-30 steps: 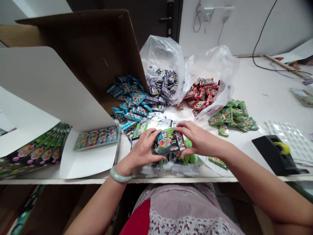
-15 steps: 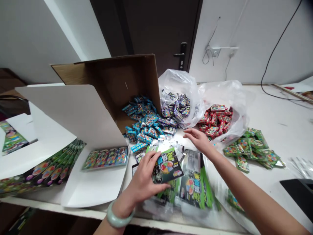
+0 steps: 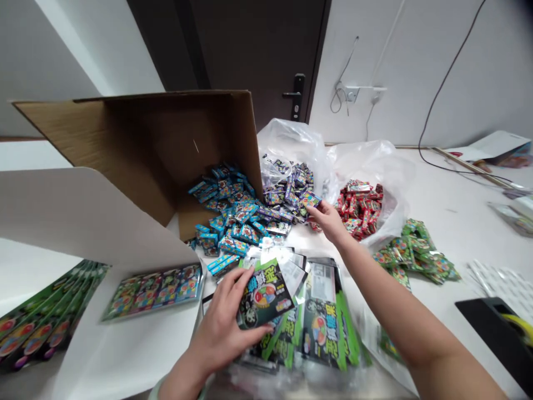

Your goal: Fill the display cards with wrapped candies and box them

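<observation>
My left hand (image 3: 220,319) is closed round a black and green printed packet (image 3: 265,294), thumb below and fingers along its left edge. The packet lies over a spread of similar black and green packets (image 3: 320,325) in clear plastic. Farther off, my right hand (image 3: 330,221) pinches a small colourful candy box (image 3: 310,199) at the edge of the purple candy boxes (image 3: 291,186). Just right of that hand are red candy boxes (image 3: 361,206) in a clear plastic bag. Blue candy boxes (image 3: 239,219) spill out of a cardboard box to its left.
The brown cardboard box (image 3: 208,128) lies on its side at the back. In front of it stands an open white box (image 3: 137,355) with a row of wrapped candy boxes (image 3: 156,291). Green packets (image 3: 412,253) are heaped at right, near a black flat object (image 3: 495,328).
My right hand has moved forward to the purple pile and now holds a small candy box. My left hand keeps its packet. The view has shifted, with the white box farther left.
</observation>
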Demonstrator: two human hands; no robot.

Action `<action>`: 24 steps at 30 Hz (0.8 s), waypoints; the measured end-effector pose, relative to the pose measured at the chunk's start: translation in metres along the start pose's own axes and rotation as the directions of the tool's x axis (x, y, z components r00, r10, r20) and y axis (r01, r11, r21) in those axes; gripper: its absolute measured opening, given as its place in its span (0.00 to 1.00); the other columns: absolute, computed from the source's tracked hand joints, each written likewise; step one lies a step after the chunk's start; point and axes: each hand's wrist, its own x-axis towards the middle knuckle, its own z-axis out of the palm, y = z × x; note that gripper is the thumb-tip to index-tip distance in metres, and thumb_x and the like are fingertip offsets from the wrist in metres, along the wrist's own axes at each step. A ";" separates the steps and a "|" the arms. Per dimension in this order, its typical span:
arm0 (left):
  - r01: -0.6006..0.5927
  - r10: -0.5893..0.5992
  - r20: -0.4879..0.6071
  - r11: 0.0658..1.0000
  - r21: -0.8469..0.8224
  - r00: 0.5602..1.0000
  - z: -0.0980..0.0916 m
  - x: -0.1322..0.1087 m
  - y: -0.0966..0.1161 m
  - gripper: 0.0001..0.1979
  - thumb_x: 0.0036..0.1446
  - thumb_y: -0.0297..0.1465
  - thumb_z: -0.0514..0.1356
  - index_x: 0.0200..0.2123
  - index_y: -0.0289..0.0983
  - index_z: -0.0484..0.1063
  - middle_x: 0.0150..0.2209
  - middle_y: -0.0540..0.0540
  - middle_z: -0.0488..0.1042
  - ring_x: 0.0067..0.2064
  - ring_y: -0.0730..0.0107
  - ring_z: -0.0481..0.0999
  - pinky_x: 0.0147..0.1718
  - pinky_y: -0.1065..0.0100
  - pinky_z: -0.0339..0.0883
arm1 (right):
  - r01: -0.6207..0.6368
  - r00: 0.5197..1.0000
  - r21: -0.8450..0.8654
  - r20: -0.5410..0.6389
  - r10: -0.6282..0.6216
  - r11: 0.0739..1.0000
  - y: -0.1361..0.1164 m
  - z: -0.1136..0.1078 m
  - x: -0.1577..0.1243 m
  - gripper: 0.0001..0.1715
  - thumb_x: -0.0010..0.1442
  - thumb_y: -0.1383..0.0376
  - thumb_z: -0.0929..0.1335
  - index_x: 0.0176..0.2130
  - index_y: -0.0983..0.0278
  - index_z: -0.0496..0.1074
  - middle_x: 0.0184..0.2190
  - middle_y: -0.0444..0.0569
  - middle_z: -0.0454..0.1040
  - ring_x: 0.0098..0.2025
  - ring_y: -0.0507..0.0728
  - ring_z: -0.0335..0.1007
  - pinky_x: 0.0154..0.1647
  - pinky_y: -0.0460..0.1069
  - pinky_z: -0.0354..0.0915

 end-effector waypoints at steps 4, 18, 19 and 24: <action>-0.047 0.047 -0.006 0.999 0.006 0.999 -0.002 0.001 0.008 0.45 0.50 0.39 0.67 0.66 0.45 0.48 0.59 0.38 0.59 0.60 0.46 0.63 0.58 0.48 0.63 | -0.138 0.984 0.317 0.148 0.095 0.938 -0.007 -0.027 -0.062 0.25 0.52 0.51 0.72 0.46 0.59 0.70 0.39 0.48 0.77 0.34 0.54 0.73 0.31 0.48 0.70; -0.129 0.124 0.057 0.987 0.094 0.991 0.011 -0.011 0.030 0.46 0.49 0.44 0.68 0.66 0.43 0.49 0.57 0.38 0.59 0.59 0.46 0.64 0.58 0.48 0.63 | -0.144 0.961 0.276 0.267 0.068 0.950 -0.002 -0.072 -0.165 0.33 0.50 0.55 0.74 0.53 0.57 0.65 0.37 0.46 0.75 0.32 0.52 0.69 0.28 0.46 0.66; -0.123 0.118 0.053 0.988 0.098 0.992 0.010 -0.011 0.031 0.45 0.50 0.44 0.68 0.66 0.43 0.49 0.57 0.38 0.59 0.59 0.47 0.64 0.58 0.48 0.62 | -0.122 0.963 0.213 0.261 0.065 0.969 -0.002 -0.074 -0.167 0.33 0.51 0.54 0.73 0.54 0.58 0.64 0.36 0.46 0.75 0.31 0.53 0.69 0.27 0.46 0.65; -0.116 0.111 0.054 0.989 0.097 0.992 0.013 -0.010 0.032 0.44 0.51 0.45 0.67 0.65 0.42 0.50 0.57 0.38 0.59 0.58 0.48 0.64 0.58 0.49 0.62 | 0.031 0.982 -0.594 0.167 0.086 0.804 -0.002 -0.072 -0.166 0.24 0.54 0.57 0.71 0.47 0.66 0.69 0.26 0.47 0.71 0.29 0.57 0.68 0.30 0.50 0.62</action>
